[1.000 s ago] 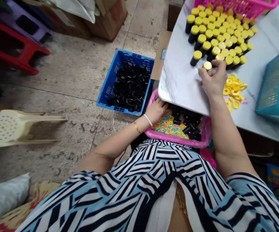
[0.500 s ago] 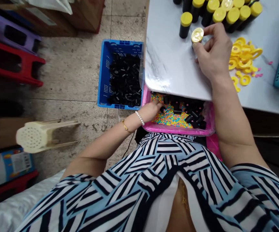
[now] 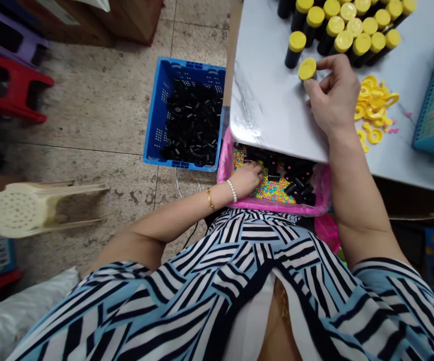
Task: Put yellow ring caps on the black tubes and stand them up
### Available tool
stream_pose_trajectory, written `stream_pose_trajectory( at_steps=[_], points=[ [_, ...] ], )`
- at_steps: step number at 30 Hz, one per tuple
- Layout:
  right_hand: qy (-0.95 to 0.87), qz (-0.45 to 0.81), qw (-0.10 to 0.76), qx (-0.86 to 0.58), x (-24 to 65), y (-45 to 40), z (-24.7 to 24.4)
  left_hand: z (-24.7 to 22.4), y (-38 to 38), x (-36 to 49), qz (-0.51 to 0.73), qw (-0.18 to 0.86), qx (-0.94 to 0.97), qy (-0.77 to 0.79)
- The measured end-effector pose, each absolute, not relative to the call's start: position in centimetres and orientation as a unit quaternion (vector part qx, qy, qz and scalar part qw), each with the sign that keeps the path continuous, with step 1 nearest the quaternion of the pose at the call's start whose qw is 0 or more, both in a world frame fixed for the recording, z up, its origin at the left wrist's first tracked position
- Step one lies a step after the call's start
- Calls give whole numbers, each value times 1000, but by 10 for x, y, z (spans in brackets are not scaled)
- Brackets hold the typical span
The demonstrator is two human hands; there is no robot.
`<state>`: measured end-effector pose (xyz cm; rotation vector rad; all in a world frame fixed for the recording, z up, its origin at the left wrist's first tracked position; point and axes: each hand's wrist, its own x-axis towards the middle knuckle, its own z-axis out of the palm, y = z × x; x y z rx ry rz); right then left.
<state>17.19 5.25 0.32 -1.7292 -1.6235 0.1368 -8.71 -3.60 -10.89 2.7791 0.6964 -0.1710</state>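
Clock positions are taken from the centre of the head view. The white desk occupies the sector from 1 to 3 o'clock, and carries a teal basket near its outer limit. A blue crate of black pieces stands at 11 o'clock, beside the desk. A pink tray sits at 3 o'clock, partly beneath the desk edge and close to the wearer's torso; this position presumably keeps its contents within short reach. The left hand reaches into the tray, fingertips hidden among the contents; the state of its grip cannot be told. The right hand is above the desk, its grip pinching a capped tube between thumb and forefinger near the yellow cap. The capped tube is between 1 and 2 o'clock, apart from the grouped tubes. Its cap faces upward and its long axis appears near vertical; base contact is hidden. The side pinch probably steadies it while leaving the cap top exposed. The grouped tubes stand caps up, apparently packed closely to save surface. Loose yellow rings lie just beyond the right wrist, towards 2 o'clock. Smallest are the multicoloured beads covering the tray floor.
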Motion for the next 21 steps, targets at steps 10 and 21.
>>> stream_pose_trajectory(
  at_steps=[10,21],
  points=[
    [-603,-33,390,-695,203,-64,20,-103,-33,-116,51,420,841,338],
    [-715,-70,259,-646,177,-39,31,-66,-36,-88,233,515,789,240]
  ],
)
